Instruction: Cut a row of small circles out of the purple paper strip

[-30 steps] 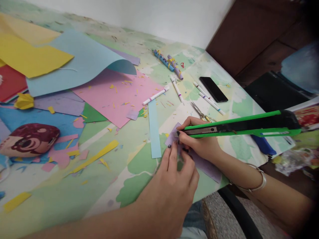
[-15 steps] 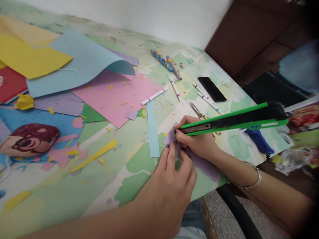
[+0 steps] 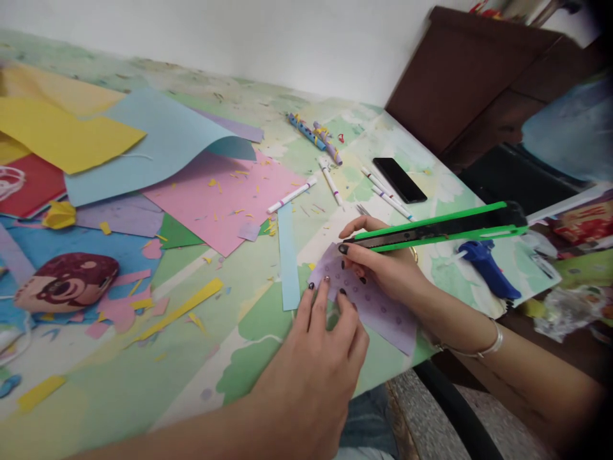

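Since half second earlier, left hand (image 3: 318, 345) is drawn back toward lower frame; more of lilac dotted paper strip (image 3: 378, 306) is uncovered. Strip is laid flat at near edge of green-printed table (image 3: 143, 383), centre-right of frame, long axis run from centre toward lower right. Upper-left end is pinned by spread left fingertips (image 3: 327, 279). Right hand (image 3: 383, 265) is rested on strip's upper edge, fingers clamped around green plastic utility knife (image 3: 440, 227): body pointed toward right edge of frame, tip held just above strip's upper-left corner.

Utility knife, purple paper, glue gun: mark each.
green utility knife (image 3: 431, 231), head view, middle of handle.
purple dotted paper (image 3: 380, 313), head view, bare lower part.
blue glue gun (image 3: 486, 265), head view, its body.
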`<state>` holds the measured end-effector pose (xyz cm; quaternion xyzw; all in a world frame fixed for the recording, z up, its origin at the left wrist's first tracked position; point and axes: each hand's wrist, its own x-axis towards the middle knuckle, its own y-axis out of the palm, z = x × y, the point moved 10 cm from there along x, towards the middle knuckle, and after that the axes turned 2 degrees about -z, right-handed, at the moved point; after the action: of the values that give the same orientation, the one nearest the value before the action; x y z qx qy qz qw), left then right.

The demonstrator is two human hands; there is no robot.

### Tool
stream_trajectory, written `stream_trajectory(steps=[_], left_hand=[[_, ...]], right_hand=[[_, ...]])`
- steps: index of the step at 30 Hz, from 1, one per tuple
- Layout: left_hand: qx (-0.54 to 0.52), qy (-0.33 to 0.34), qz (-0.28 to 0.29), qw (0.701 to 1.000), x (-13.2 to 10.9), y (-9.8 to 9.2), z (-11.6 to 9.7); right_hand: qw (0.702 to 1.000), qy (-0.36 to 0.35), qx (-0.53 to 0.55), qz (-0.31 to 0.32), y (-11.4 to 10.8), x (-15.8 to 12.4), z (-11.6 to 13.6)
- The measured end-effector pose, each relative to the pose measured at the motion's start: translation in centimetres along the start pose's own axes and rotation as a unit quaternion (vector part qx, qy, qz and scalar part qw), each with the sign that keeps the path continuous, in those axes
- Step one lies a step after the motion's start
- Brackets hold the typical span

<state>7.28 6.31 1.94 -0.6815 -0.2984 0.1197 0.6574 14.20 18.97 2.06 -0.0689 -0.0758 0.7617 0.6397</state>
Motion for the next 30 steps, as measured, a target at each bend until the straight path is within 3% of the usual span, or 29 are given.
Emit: stream_trajectory(steps=[5,14,30], left_hand=[[0.031,-0.032,-0.019,0.999,-0.3,-0.7,0.3],[0.091,-0.049,-0.054,0.993,-0.5,-0.4,0.4],[0.160,-0.025,-0.066,0.985,-0.2,-0.4,0.3]], right_hand=[[0.992,-0.075,-0.079,0.057,0.1,0.1,2.1],[0.971,-0.110,-0.136,0.161,1.6,0.9,1.2],[0.953,-0.095,-0.234,0.169,1.9,1.3,0.8]])
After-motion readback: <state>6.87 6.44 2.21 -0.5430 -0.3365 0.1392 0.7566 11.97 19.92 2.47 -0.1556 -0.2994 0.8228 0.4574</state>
